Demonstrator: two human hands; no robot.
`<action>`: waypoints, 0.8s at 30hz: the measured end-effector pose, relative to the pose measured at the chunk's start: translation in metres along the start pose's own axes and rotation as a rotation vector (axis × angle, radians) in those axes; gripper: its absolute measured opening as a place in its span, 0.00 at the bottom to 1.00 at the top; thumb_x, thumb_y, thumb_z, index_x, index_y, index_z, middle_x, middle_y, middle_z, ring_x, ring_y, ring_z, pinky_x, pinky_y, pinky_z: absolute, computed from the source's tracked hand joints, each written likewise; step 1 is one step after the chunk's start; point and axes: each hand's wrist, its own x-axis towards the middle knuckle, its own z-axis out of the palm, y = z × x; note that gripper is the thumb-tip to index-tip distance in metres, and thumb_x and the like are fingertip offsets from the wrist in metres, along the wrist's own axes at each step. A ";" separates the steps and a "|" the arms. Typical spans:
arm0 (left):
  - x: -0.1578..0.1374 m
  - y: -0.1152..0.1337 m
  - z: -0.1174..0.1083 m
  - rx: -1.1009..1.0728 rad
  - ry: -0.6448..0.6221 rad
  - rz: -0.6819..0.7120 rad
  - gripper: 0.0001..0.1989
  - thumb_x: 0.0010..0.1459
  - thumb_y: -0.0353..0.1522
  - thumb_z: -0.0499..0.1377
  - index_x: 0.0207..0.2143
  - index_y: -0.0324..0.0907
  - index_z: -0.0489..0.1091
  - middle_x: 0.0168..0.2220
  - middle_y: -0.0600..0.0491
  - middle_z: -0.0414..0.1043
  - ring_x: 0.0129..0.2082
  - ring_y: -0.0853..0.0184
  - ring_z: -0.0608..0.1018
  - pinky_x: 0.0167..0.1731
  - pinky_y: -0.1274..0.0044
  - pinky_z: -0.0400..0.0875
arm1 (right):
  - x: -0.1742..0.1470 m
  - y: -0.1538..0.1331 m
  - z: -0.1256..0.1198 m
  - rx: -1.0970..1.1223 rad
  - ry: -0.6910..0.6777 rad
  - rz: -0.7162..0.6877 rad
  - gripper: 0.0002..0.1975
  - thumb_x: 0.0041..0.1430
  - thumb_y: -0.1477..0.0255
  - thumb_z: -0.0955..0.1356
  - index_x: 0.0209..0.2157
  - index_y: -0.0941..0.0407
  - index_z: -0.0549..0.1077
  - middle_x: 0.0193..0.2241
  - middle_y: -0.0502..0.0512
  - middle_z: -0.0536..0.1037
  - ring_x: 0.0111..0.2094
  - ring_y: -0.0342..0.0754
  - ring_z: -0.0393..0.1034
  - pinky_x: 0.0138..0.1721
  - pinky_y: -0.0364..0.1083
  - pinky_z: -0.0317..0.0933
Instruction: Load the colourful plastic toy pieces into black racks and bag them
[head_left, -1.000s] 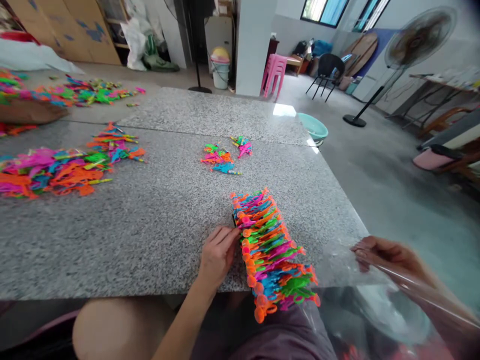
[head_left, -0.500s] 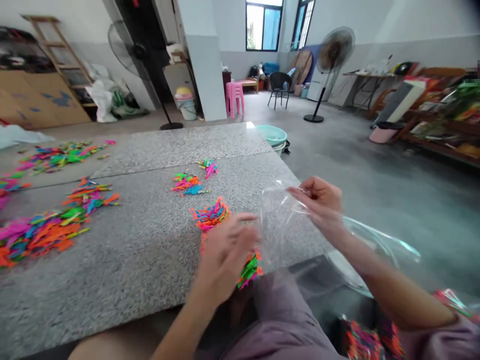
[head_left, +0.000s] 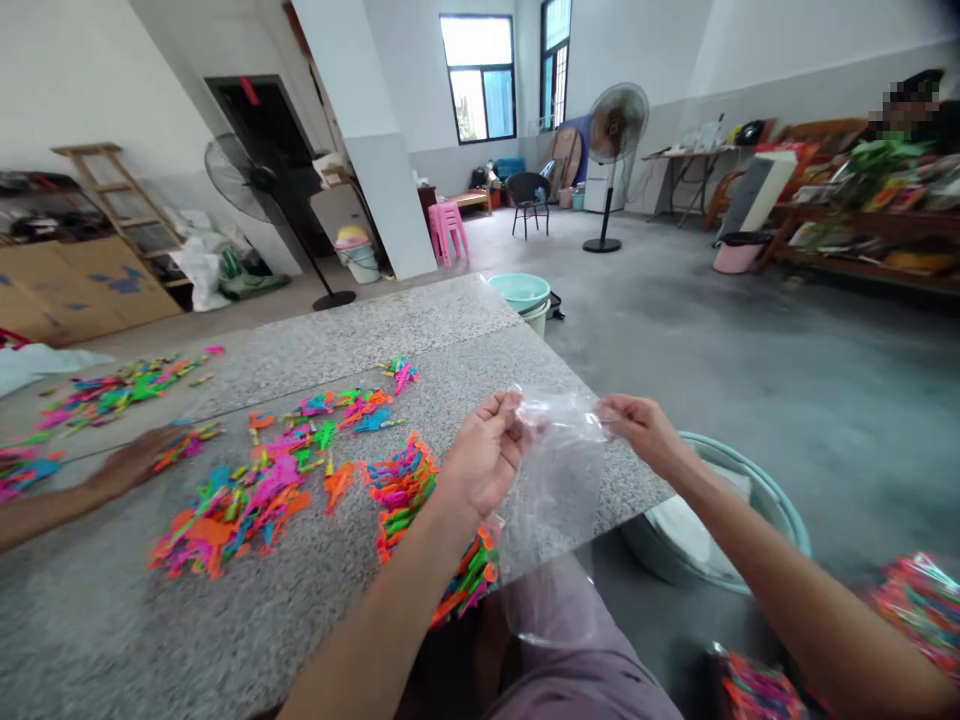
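Observation:
A clear plastic bag (head_left: 555,500) hangs between my hands over the front edge of the speckled stone table (head_left: 315,560). My left hand (head_left: 487,450) pinches one side of the bag's top. On the opposite side, the fingers of my right hand (head_left: 637,425) are closed on the plastic. Beneath my left forearm lies a stacked row of small bright plastic toys (head_left: 405,490), partly hidden by the arm. Their exact kind is too small to tell. A looser pile of similar toys (head_left: 255,490) spreads to the left.
Another person's hand (head_left: 150,450) touches toys at the left. More toys (head_left: 127,390) lie farther back. A basin with a white item (head_left: 690,530) stands at my right, near filled clear bags (head_left: 757,690). A turquoise basin (head_left: 521,290) sits beyond the table corner.
My left hand has moved from over the stacked toys to the bag's top and gripped it. Another person's hand has appeared at left, and the loose pile has shifted right. The view has tilted up.

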 end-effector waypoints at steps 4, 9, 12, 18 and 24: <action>-0.014 -0.014 -0.011 0.176 -0.131 -0.022 0.12 0.58 0.38 0.60 0.25 0.41 0.67 0.17 0.61 0.57 0.15 0.77 0.61 0.23 0.80 0.69 | 0.015 -0.009 -0.002 0.361 0.005 0.149 0.11 0.51 0.61 0.71 0.26 0.54 0.70 0.22 0.50 0.69 0.22 0.43 0.63 0.24 0.44 0.64; 0.012 0.021 -0.063 0.400 0.069 0.109 0.08 0.53 0.33 0.65 0.25 0.42 0.69 0.17 0.61 0.61 0.19 0.74 0.64 0.24 0.83 0.63 | 0.027 -0.073 0.011 0.302 -0.085 0.119 0.12 0.59 0.61 0.65 0.29 0.55 0.71 0.19 0.44 0.66 0.15 0.34 0.52 0.20 0.41 0.49; 0.029 0.068 -0.097 0.410 0.254 0.223 0.07 0.62 0.33 0.56 0.31 0.41 0.67 0.23 0.58 0.66 0.24 0.74 0.70 0.31 0.81 0.67 | 0.041 -0.089 0.052 0.082 -0.197 -0.145 0.11 0.54 0.59 0.70 0.31 0.53 0.73 0.15 0.41 0.61 0.15 0.35 0.48 0.19 0.40 0.45; -0.010 0.102 -0.121 0.142 0.198 0.274 0.09 0.61 0.34 0.55 0.28 0.42 0.61 0.23 0.59 0.57 0.22 0.75 0.66 0.35 0.75 0.72 | 0.108 -0.047 0.132 -0.082 -0.022 -0.377 0.09 0.56 0.64 0.69 0.29 0.53 0.70 0.24 0.50 0.71 0.27 0.44 0.67 0.26 0.42 0.59; -0.029 0.068 -0.166 0.638 0.197 0.237 0.23 0.50 0.46 0.63 0.20 0.43 0.57 0.17 0.62 0.48 0.16 0.76 0.56 0.20 0.80 0.59 | 0.129 -0.066 0.159 0.498 -0.366 -0.006 0.11 0.52 0.67 0.69 0.24 0.53 0.62 0.18 0.45 0.62 0.18 0.40 0.56 0.20 0.41 0.56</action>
